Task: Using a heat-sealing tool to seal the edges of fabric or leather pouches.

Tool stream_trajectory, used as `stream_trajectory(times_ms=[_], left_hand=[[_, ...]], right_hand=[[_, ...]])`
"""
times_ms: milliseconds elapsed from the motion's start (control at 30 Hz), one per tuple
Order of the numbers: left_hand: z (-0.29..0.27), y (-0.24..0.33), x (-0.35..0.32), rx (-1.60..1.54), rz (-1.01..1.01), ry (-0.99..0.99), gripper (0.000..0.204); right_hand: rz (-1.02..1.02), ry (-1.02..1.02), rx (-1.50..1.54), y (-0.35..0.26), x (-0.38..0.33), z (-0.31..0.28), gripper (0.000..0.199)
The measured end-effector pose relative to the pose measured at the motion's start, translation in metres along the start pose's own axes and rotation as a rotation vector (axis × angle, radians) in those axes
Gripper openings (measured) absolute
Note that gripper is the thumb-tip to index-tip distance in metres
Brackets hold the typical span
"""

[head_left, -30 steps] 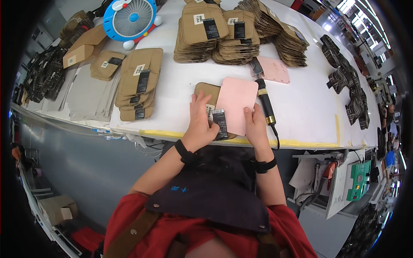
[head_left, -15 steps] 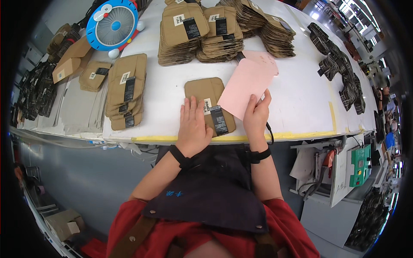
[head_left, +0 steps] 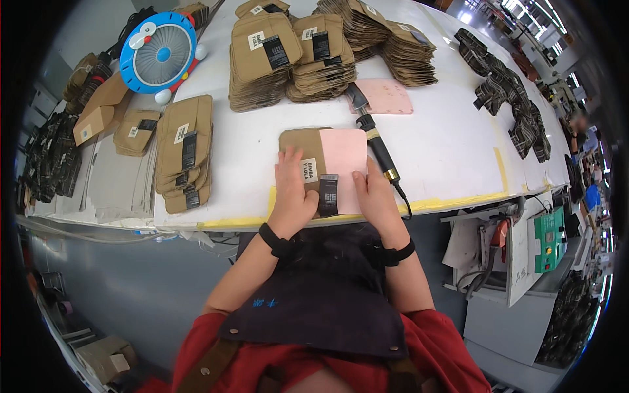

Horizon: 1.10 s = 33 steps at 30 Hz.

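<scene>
Both hands lie flat with fingers spread: left hand (head_left: 293,191) pins the brown kraft-paper pouch (head_left: 303,152) at the white table's (head_left: 452,144) near edge, right hand (head_left: 376,195) presses the pink template sheet (head_left: 343,156) over it. This looks like aligning; next needs the black-handled soldering iron (head_left: 373,139) just beyond.

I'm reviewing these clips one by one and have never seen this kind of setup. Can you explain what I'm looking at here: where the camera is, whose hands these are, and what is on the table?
The camera sits on a person's head and looks down through a fisheye lens, so straight edges bend near the rim. The two bare forearms rising from the bottom are that person's own. The left hand presses flat on a brown paper pouch with a black label. The right hand rests on a pink sheet lying over the pouch's right half. Both lie on a white table. Just right of them lies a black-handled tool with a cord. Behind are stacks of brown pouches, another pink sheet, a blue round fan, and dark items far right.
</scene>
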<state>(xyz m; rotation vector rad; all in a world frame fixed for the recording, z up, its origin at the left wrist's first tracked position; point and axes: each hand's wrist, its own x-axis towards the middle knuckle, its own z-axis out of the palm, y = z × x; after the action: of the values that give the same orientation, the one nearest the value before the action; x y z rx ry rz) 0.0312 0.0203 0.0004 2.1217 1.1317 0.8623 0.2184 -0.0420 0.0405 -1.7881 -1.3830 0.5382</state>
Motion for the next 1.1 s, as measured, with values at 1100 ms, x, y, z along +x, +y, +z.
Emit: stream_trajectory(times_ms=[1100], left_hand=[[0.001, 0.032, -0.008, 0.047, 0.340, -0.105, 0.036]], right_hand=[[-0.099, 0.199, 0.119, 0.039, -0.025, -0.034, 0.052]])
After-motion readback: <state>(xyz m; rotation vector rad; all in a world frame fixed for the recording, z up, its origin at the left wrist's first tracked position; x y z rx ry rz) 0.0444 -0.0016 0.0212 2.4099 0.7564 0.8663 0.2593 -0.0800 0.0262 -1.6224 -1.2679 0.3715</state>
